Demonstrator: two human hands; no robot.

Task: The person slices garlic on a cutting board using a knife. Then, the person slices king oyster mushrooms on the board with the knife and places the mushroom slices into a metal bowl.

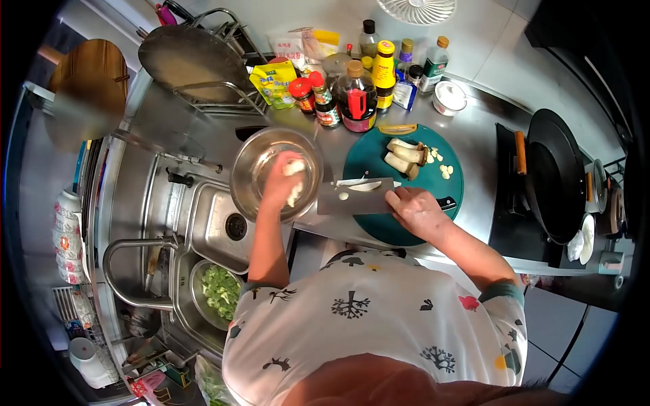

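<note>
My left hand point(279, 181) is inside a steel bowl point(245, 162), its fingers curled around white mushroom slices point(294, 168); some of them show at its fingertips. My right hand point(414, 211) grips a cleaver point(359, 201) by its black handle. The blade lies flat, partly over the green round cutting board point(386, 229), and a few pale slices point(365, 186) rest on it. Farther back on the board are king oyster mushrooms point(405, 159) and several peeled garlic cloves point(445, 170). A yellow-handled peeler point(397, 128) touches the board's far edge.
Sauce bottles point(384, 74), jars and a white lidded tub point(449, 98) line the wall. A black wok point(552, 176) sits on the stove at right. At left is a double sink point(210, 220), with a bowl of chopped greens point(220, 291) beneath the faucet point(135, 242).
</note>
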